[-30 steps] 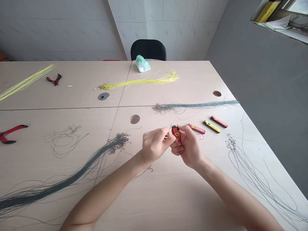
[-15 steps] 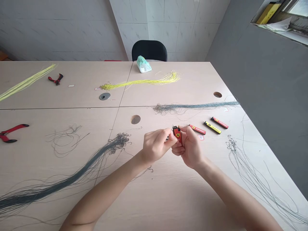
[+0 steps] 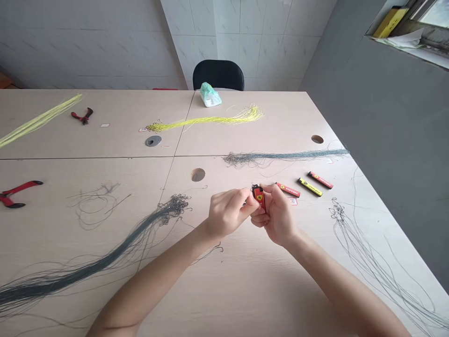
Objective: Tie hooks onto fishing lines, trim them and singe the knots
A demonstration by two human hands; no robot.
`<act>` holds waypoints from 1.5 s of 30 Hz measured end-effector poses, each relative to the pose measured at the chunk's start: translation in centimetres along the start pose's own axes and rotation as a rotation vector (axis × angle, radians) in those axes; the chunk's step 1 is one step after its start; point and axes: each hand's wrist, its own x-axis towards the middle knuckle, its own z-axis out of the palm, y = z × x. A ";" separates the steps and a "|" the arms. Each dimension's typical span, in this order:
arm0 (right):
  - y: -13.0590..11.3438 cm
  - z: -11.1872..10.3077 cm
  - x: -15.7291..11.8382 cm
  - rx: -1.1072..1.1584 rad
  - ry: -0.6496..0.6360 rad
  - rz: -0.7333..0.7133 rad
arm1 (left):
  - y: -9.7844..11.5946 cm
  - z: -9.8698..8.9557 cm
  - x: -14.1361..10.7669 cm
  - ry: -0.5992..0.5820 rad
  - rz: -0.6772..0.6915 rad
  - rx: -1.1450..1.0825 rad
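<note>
My right hand (image 3: 278, 215) is wrapped round a red lighter (image 3: 258, 196) with a black top and a yellow badge, held upright above the table. The thumb rests near the lighter's top. Close against its left side, my left hand (image 3: 229, 208) pinches a thin dark fishing hook (image 3: 251, 185), whose tip shows beside the lighter's head; the rest is hidden by the fingers. No flame can be made out. Just beyond the right hand lie another red lighter (image 3: 288, 189), a yellow lighter (image 3: 310, 186) and a further red lighter (image 3: 320, 180).
A thick dark bundle of hooked lines (image 3: 115, 255) lies left, a thinner bundle (image 3: 379, 269) right. Beyond are a blue-grey bundle (image 3: 287, 155) and a yellow bundle (image 3: 206, 120). Red-handled pliers (image 3: 21, 188), smaller pliers (image 3: 83, 116) and a tissue pack (image 3: 210, 96) also lie there.
Both hands keep almost the same place and grip on the lighter and hook. The whole view has shifted very slightly.
</note>
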 end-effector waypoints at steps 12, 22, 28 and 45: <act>0.1 0.0 0.2 0.012 0.007 0.004 | -0.1 0.0 -0.2 -0.016 0.015 -0.011; 0.2 -0.1 0.3 0.006 0.012 0.013 | 0.0 0.0 0.0 -0.019 0.005 -0.013; 0.1 0.0 0.3 0.002 0.015 -0.001 | 0.1 0.0 -0.1 -0.017 0.014 -0.015; -0.1 0.0 0.3 -0.019 0.026 -0.011 | 0.0 -0.1 0.0 -0.030 0.020 -0.006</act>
